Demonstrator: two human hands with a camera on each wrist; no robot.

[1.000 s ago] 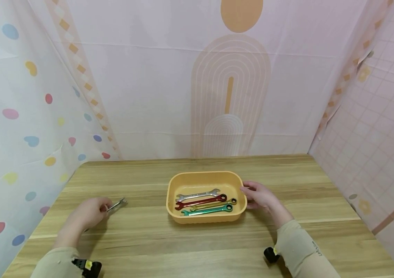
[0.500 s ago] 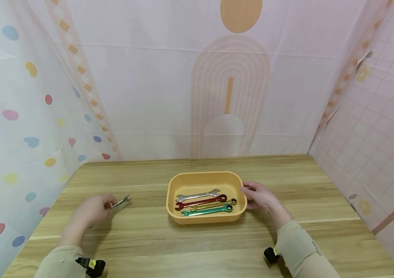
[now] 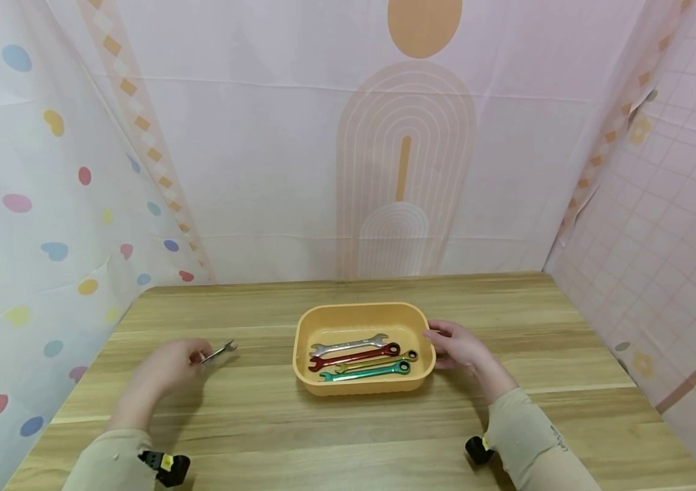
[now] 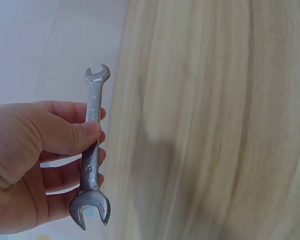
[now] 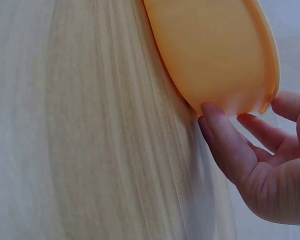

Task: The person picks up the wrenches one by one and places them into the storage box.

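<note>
In the lower left of the head view, the left hand holds a small silver wrench above the wooden table; the left wrist view shows the thumb and fingers pinching it around the middle of the shaft, both open ends free. To the right of centre, the right hand rests at the right end of the orange tray; its fingers are slightly bent, the thumb touching the tray's outer wall. Inside the tray lie a silver wrench, a red wrench, a gold wrench and a green wrench, side by side.
</note>
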